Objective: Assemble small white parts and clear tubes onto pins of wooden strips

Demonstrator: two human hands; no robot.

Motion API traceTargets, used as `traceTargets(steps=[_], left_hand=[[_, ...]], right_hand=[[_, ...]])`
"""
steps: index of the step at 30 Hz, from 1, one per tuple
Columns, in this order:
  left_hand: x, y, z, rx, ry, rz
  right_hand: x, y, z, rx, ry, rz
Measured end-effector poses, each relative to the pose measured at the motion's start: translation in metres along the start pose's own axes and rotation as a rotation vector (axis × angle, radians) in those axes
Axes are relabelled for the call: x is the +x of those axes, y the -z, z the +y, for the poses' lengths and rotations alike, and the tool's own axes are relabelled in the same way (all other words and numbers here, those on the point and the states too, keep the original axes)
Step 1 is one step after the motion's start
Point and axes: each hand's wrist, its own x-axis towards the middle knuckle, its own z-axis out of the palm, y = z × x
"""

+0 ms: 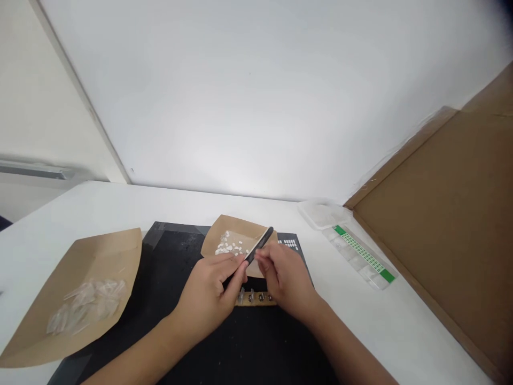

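My left hand (210, 283) pinches a slim black tool (261, 245), which looks like tweezers, between thumb and fingers. The tool slants up to the right, its far end raised over a small brown paper tray (218, 227). My right hand (286, 272) is closed, its fingertips bunched right beside the tool; anything small in them is hidden. White oval pieces (229, 248) lie in that tray. Just below my hands, a wooden strip (251, 299) carries small clear and metal parts, partly covered by my right hand.
At the left, a larger brown paper tray (128, 262) contains clear plastic pieces (86, 305). A black mat (248, 342) covers the middle of the white table. Rows of white ovals (290, 244) sit at its far right. A clear pill organizer (360, 256) with a green label lies near a cardboard panel (449, 214).
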Motion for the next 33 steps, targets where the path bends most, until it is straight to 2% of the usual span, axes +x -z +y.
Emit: traceTargets(steps=[2, 6, 10, 14, 18, 21, 25, 29, 33], left_hand=[[0.0003, 0.0001, -0.0003, 0.001, 0.005, 0.016], [0.0009, -0.0001, -0.0020, 0.018, 0.003, 0.014], [0.0019, -0.0001, -0.0040, 0.025, 0.012, 0.019], [0.0025, 0.0002, -0.0054, 0.030, 0.026, 0.005], [0.0024, -0.0001, -0.0058, 0.029, 0.041, 0.005], [0.0021, -0.0007, -0.0062, 0.014, 0.047, -0.011], [0.0027, -0.0010, -0.0069, 0.009, 0.049, 0.006], [0.0031, -0.0004, -0.0067, 0.019, 0.036, 0.003], [0.0020, -0.0005, -0.0053, 0.020, 0.038, 0.018]], right_hand=[[0.0009, -0.0020, -0.0001, -0.033, 0.007, 0.054], [0.0027, -0.0054, -0.0002, -0.004, 0.060, -0.030], [0.0046, -0.0077, 0.0018, -0.053, 0.009, 0.052], [0.0051, -0.0097, 0.0028, -0.033, 0.041, -0.036], [0.0073, -0.0103, 0.0039, -0.073, 0.010, 0.058], [0.0083, -0.0108, 0.0044, -0.071, 0.045, -0.004], [0.0081, -0.0106, 0.0034, -0.105, 0.032, 0.059], [0.0077, -0.0096, 0.0020, -0.113, 0.087, -0.006], [0.0088, -0.0076, 0.0040, -0.137, 0.052, 0.045]])
